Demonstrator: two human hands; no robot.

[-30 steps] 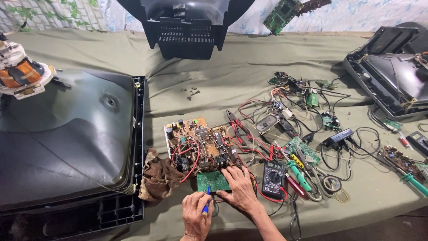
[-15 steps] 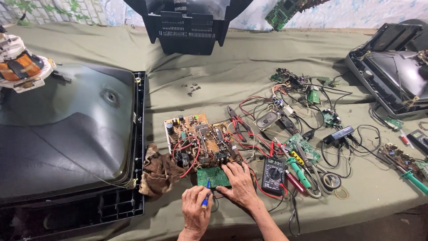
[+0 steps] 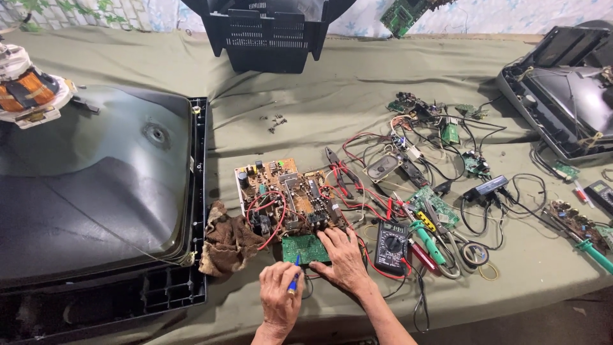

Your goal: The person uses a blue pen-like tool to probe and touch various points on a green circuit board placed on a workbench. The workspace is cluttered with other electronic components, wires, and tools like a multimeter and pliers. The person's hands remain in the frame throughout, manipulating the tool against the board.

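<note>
A brown circuit board with red wires lies on the green cloth in front of me. A small green circuit board sits at its near edge. My left hand is closed around a thin blue-handled tool, tip pointing at the small green board. My right hand rests flat on the right part of that green board, fingers spread over it and the brown board's edge. A black multimeter lies just right of my right hand.
A large picture tube in its black frame lies face down at left, a brown rag beside it. Pliers, a green soldering iron, wires and small boards lie scattered at right. A black casing stands at the back, another set far right.
Both hands stay on the small green board and tool; only the view has shifted slightly downward.
</note>
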